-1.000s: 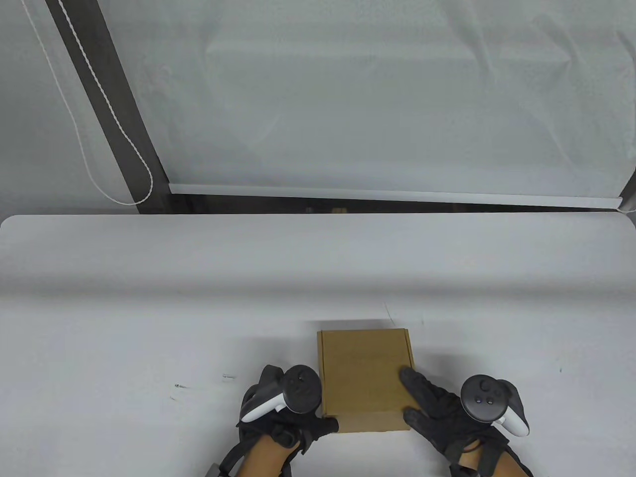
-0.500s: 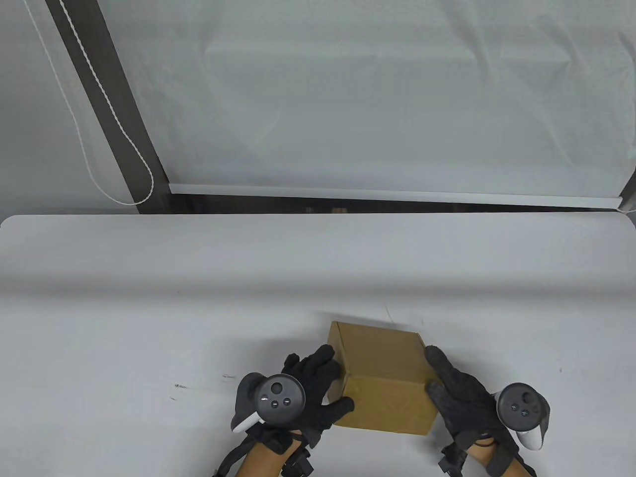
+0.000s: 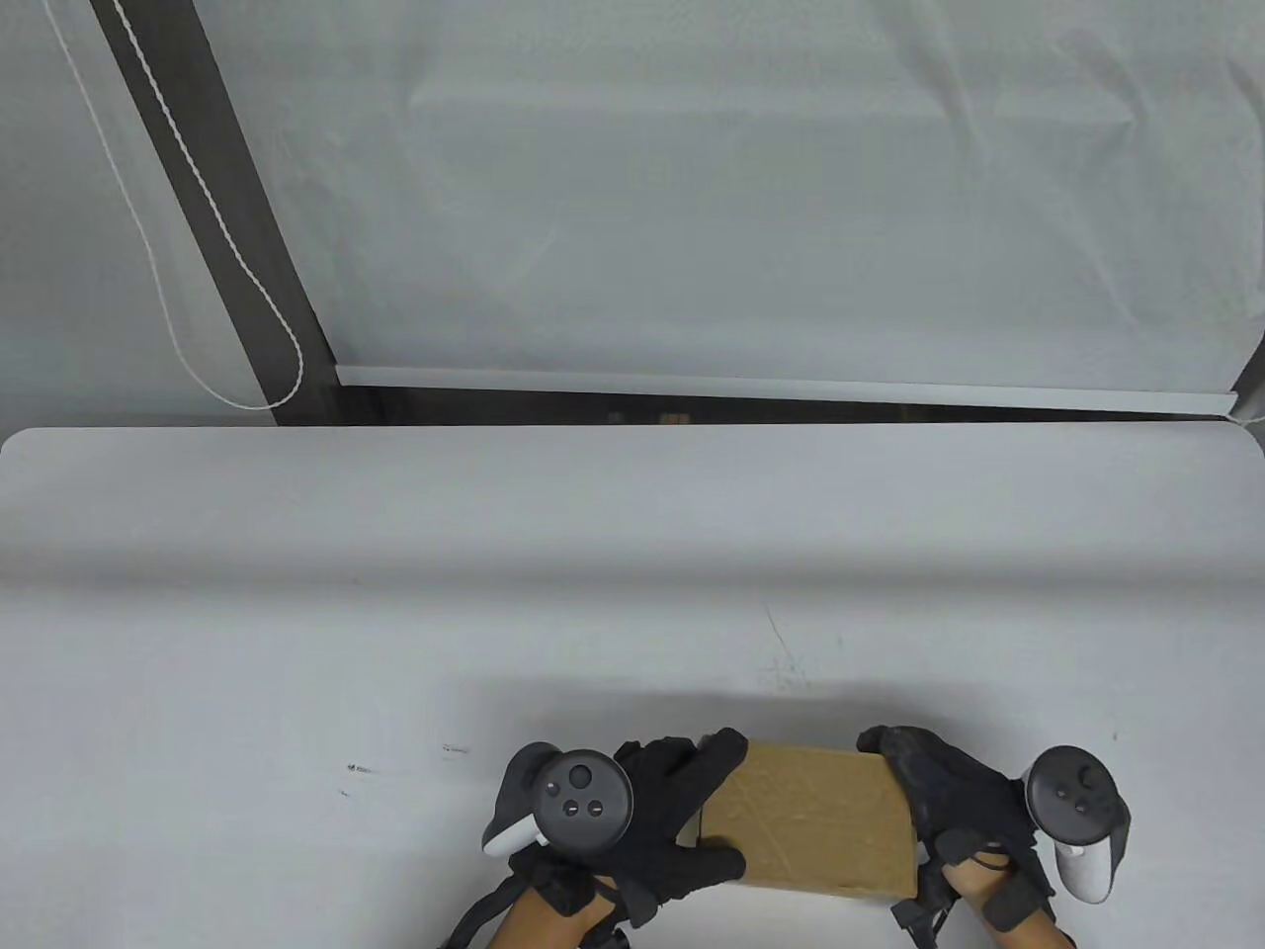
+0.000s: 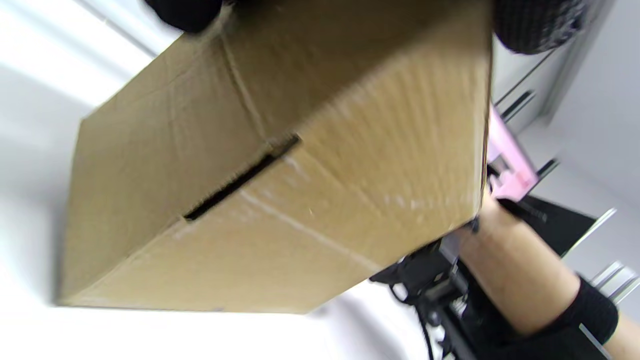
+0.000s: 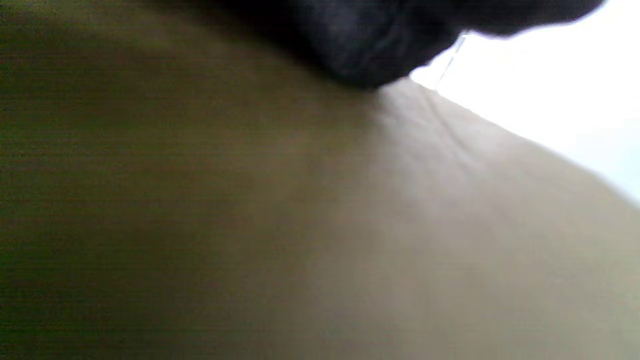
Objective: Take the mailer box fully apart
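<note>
The brown cardboard mailer box (image 3: 810, 820) is closed and held between both hands near the table's front edge, lifted and tipped toward me. My left hand (image 3: 682, 811) grips its left side, fingers over the top edge and thumb on the near face. My right hand (image 3: 939, 791) grips its right side. In the left wrist view the box (image 4: 260, 170) fills the frame, with a slot along one edge and my fingertips (image 4: 540, 20) at the top. In the right wrist view the box wall (image 5: 350, 225) is pressed close and blurred, a gloved finger (image 5: 370, 45) on it.
The white table (image 3: 395, 613) stretches out behind and to both sides of the box. A few small dark marks lie on it at the left (image 3: 356, 769). A white blind and its cord hang beyond the far edge.
Both hands took hold of the box's sides, lifted it off the table, turned it over and drew it toward the front edge.
</note>
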`<state>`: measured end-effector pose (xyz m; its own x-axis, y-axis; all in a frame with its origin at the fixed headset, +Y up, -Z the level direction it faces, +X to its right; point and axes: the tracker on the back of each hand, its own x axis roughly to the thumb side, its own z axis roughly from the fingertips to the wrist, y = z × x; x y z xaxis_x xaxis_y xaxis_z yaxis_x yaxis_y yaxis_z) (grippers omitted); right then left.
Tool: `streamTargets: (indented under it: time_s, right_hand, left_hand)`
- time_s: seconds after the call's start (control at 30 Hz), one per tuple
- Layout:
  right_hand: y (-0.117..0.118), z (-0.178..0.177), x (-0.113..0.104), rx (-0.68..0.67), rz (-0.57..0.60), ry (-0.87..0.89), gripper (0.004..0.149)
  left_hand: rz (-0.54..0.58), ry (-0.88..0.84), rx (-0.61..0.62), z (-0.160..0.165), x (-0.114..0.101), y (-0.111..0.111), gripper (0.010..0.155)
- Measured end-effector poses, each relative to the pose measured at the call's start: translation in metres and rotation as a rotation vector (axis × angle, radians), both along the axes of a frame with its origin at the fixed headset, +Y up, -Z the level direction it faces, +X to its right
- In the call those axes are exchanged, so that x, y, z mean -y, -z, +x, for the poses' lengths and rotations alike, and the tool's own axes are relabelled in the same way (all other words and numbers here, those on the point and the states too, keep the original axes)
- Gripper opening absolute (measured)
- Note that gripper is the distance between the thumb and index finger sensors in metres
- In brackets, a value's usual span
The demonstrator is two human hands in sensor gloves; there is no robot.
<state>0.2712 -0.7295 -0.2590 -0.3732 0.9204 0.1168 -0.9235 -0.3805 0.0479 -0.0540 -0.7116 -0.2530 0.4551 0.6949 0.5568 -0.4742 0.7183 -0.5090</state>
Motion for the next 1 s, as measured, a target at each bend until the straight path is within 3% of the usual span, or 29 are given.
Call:
streamTargets:
  time_s: [0.03,0.1,0.4,0.6,0.7,0.83,1.0]
  right_hand:
    - [0.000,-0.003,0.007,-0.024,-0.060,-0.043,0.062]
    - [-0.001,-0.001,0.011,-0.008,-0.035,0.013,0.065]
    - [0.003,0.001,0.005,-0.079,0.002,-0.014,0.068]
    - [0.001,-0.011,-0.001,-0.269,0.114,0.068,0.078]
    - [0.000,-0.024,0.003,-0.469,0.045,0.015,0.088]
    - [0.001,-0.023,0.005,-0.423,0.117,0.023,0.090]
    - [0.003,-0.018,0.003,-0.456,0.135,0.100,0.093]
  left_hand:
    - [-0.028,0.040,0.036,0.004,0.002,-0.001,0.103]
    - [-0.040,0.043,0.057,0.007,-0.001,-0.004,0.109]
    - [0.038,0.054,-0.019,0.002,-0.011,-0.003,0.109]
    - [0.071,0.066,-0.034,-0.003,-0.014,-0.002,0.110]
    - [0.092,0.079,-0.028,0.000,-0.014,-0.003,0.110]
    - [0.066,-0.023,-0.068,-0.004,-0.019,-0.003,0.107]
    - [0.175,-0.003,-0.122,-0.002,-0.024,-0.007,0.105]
